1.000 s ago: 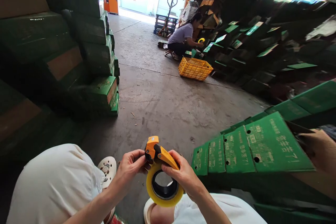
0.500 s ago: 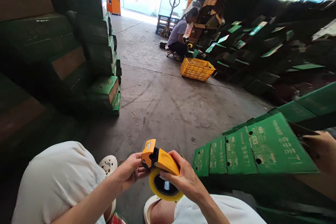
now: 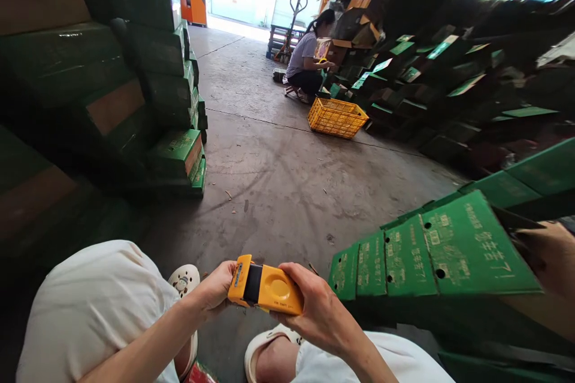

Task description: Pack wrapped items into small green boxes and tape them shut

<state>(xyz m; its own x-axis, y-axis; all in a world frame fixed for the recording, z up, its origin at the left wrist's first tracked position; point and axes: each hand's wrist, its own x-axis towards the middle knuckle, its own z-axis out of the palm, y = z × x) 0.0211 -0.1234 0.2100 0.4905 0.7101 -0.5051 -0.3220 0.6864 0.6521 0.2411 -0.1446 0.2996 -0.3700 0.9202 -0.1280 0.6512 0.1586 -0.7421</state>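
Between my knees I hold a yellow tape dispenser (image 3: 279,288), its flat top with a round dimple turned up to me. My right hand (image 3: 317,305) wraps around its rear end. At the front end, my left hand (image 3: 218,287) grips near the head, its fingertips partly hidden behind the dispenser. The tape roll underneath is almost wholly out of sight. Close to my right hand stands a row of green cartons (image 3: 408,257) with printing and round holes.
Stacked green boxes (image 3: 164,96) rise at the left. Further off, a person (image 3: 305,60) squats by a yellow crate (image 3: 338,118), with a pallet jack (image 3: 294,18) behind. Piled cartons (image 3: 449,78) line the right side. Concrete floor (image 3: 269,179) lies ahead.
The tape dispenser has been rolled in my hands, so its top faces me and the tape roll has gone from sight. The far person's head and arms have lifted.
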